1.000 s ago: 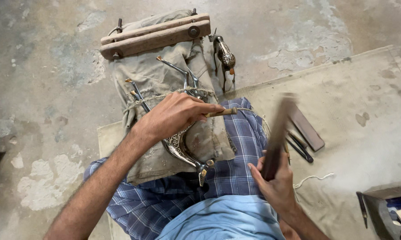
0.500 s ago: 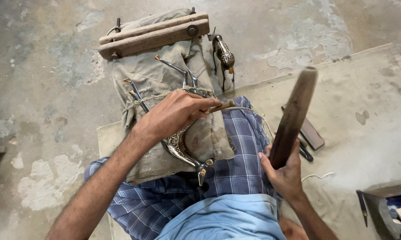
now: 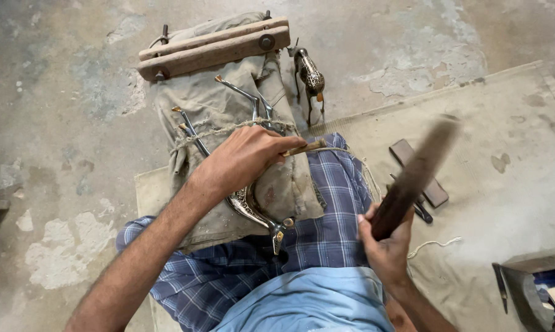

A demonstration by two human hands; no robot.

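Note:
My left hand [image 3: 243,161] pinches a thin metal punch [image 3: 305,148] against an engraved brass piece [image 3: 253,210] that is bound with cord onto a canvas-covered block [image 3: 225,117] lying on my lap. The brass piece has long curved metal prongs [image 3: 237,89] reaching toward the far end of the block. My right hand [image 3: 385,246] grips a dark wooden mallet stick [image 3: 412,178], raised and tilted up to the right, blurred by motion. The stick is apart from the punch.
Two wooden clamp bars [image 3: 213,46] cross the block's far end. A small brass animal figure [image 3: 309,74] stands on the concrete floor beside it. A flat dark bar [image 3: 420,169] and tools lie on the burlap mat [image 3: 505,141]. A metal box [image 3: 535,289] sits at the lower right.
My right hand swung the wooden stick from upright to farther back and tilted to the right. My left hand stayed on the punch.

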